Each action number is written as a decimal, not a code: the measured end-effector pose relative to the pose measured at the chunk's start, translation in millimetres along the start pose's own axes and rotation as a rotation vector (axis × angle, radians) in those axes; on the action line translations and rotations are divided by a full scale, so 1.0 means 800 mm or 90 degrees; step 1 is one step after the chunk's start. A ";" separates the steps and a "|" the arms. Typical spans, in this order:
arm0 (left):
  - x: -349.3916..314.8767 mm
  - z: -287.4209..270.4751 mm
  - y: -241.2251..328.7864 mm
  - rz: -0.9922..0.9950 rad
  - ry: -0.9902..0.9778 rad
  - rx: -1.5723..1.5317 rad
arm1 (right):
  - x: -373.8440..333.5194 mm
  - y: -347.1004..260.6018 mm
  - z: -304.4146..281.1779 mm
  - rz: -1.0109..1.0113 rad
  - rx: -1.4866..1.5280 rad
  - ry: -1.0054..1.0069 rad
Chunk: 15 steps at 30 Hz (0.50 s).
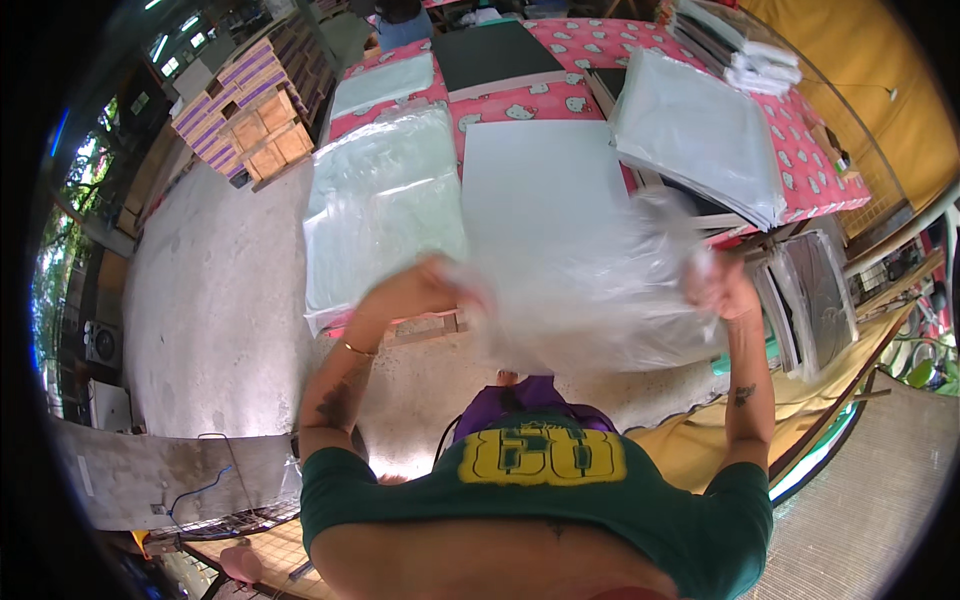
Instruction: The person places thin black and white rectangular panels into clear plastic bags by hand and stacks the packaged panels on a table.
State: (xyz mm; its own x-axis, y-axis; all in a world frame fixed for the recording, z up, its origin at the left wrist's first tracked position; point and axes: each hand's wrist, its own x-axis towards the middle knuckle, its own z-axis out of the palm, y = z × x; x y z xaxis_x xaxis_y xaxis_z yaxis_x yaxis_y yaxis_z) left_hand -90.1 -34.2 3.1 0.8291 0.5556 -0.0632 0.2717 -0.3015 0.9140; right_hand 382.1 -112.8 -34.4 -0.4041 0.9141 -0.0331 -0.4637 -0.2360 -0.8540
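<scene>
A clear plastic bag (610, 310), smeared by motion, stretches between my two hands at the table's near edge. Its left side is pinched in my left hand (436, 286), while my right hand (722, 284) grips the other side. Under and beyond the bag lies a flat pale grey-white board (545, 170); how much of it sits inside the plastic cannot be told. To its left, close to my left hand, is a stack of plastic-wrapped pale sheets (385, 200). Another wrapped stack (695, 130) lies on the right, above some dark boards.
A pink patterned cloth covers the table (590, 45). A black-topped board (495, 58) and a pale wrapped pack (385, 85) lie farther back. Stacked cartons (265, 110) stand at far left. Wrapped panels (815, 300) lean at right, and a person (400, 22) is behind the table.
</scene>
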 end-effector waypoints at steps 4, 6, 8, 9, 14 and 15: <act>0.000 -0.036 -0.019 0.053 0.018 -0.838 | -0.005 0.047 0.002 0.166 -0.549 -0.046; -0.014 0.003 -0.024 -0.149 0.006 -0.088 | 0.003 0.045 0.000 -0.020 -0.119 0.068; -0.021 0.017 -0.061 -0.090 -0.168 0.088 | 0.019 0.042 0.008 -0.004 0.204 0.128; -0.015 0.018 -0.071 -0.041 -0.192 0.072 | 0.018 0.055 0.002 -0.001 0.287 0.144; -0.039 0.014 -0.111 -0.207 0.055 -0.403 | -0.031 0.165 -0.076 -0.146 0.171 0.074; -0.065 0.028 -0.141 -0.229 0.016 -0.228 | -0.023 0.138 -0.050 -0.115 0.269 0.054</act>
State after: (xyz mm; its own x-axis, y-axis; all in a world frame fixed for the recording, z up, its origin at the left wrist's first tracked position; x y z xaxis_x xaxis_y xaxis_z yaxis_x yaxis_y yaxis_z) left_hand -153.0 -46.2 -105.9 0.7009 0.5951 -0.3932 0.3488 0.1949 0.9167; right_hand 369.8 -142.5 -148.5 -0.2299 0.9724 0.0400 -0.8083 -0.1679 -0.5643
